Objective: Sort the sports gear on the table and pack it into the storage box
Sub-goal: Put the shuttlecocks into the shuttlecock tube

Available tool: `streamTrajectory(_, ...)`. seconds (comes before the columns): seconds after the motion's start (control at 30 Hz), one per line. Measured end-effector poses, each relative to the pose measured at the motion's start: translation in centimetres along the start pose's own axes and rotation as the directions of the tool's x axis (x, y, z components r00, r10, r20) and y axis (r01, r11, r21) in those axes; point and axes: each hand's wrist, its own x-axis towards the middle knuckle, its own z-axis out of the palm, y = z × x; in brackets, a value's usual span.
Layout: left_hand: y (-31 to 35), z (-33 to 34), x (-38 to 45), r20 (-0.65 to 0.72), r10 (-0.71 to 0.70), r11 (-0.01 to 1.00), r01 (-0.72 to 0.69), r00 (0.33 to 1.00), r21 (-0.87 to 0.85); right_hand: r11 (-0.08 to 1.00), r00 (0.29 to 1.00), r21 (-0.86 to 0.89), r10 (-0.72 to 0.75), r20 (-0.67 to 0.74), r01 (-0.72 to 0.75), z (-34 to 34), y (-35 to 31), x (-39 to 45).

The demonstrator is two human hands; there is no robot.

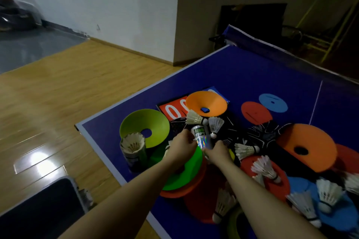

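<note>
Both hands (pixel 183 146) (fingers curled) around shuttlecock tube (pixel 202 137)

A shuttlecock tube (pixel 201 137) with a holographic band lies tilted among loose white shuttlecocks (pixel 245 150) on the blue table. Another tube (pixel 133 151), upright and filled with shuttlecocks, stands beside a lime-green disc cone (pixel 144 127).

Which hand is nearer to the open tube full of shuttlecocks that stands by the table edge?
The left hand. It lies just right of the shuttlecock tube, gripping a shiny tube. The right hand holds that same shiny tube from the far side, farther from the standing tube.
</note>
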Motion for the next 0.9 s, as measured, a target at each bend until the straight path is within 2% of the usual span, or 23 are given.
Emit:
streamTrajectory(0.1, -0.1, 0.7, 1.0, 0.036, -0.082, 0.997, 0.081, 0.996, 0.008, 0.998, 0.998, 0.031, 0.055, 0.029, -0.056, 0.4, 0.3, 0.9)
streamTrajectory(0.27, -0.9, 1.7, 2.2, 0.059, -0.144, 0.989, 0.141, 0.988, 0.052, 0.987, 0.987, 0.063, 0.145, 0.062, -0.149, 1.1, 0.7, 2.0)
streamTrajectory(0.43, -0.8, 2.0, 2.9, 0.086, -0.171, 0.983, 0.164, 0.981, 0.085, 0.986, 0.987, 0.088, 0.150, -0.053, -0.145, 1.1, 0.8, 1.7)
streamTrajectory(0.53, -0.8, 2.9, 3.6, 0.128, -0.196, 0.979, 0.201, 0.972, -0.029, 0.996, 0.979, -0.002, 0.083, -0.187, -0.085, -0.1, 1.1, 1.0)
streamTrajectory(0.57, -0.4, 3.1, 3.7, 0.144, -0.206, 0.975, 0.216, 0.968, -0.057, 0.998, 0.975, 0.017, 0.068, -0.213, -0.066, -0.7, 1.2, 0.8)
streamTrajectory(0.73, 1.3, 4.1, 3.6, 0.193, -0.205, 0.940, 0.248, 0.960, -0.235, 0.963, 0.960, 0.259, -0.003, -0.279, 0.078, -3.6, 2.2, -0.4)
streamTrajectory(0.9, 3.7, 4.5, 2.8, 0.244, -0.031, 0.775, 0.177, 0.969, -0.607, 0.821, 0.962, 0.505, -0.189, -0.200, 0.266, -5.8, 3.5, -2.3)
